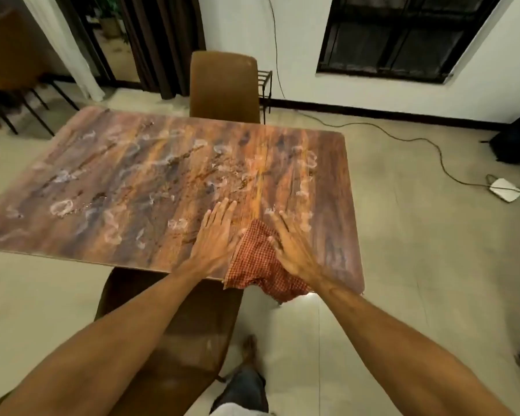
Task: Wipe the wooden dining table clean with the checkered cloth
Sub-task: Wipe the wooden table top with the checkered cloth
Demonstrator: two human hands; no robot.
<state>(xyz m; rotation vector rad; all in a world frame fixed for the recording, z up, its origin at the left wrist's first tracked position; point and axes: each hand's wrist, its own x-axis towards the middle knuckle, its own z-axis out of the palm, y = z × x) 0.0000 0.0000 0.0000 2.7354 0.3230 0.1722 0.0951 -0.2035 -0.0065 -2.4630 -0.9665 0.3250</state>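
Both forearms reach out over the bench's (108,187) near edge. Checkered cloth (260,259) sits bunched at that edge, partly drooping off it. Right hand (291,247) presses flat on the cloth, fingers spread, no pinching grip. Left hand (213,235) lies flat just beside it. Smudges spread away from the cloth, so I'd guess the right hand pushes that way.

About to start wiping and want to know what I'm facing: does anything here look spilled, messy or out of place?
Yes. The wooden table is covered in whitish ring-shaped smears and dark specks, thickest across its left and middle. The checkered cloth, between the left hand and under the right hand, hangs partly over the near edge.
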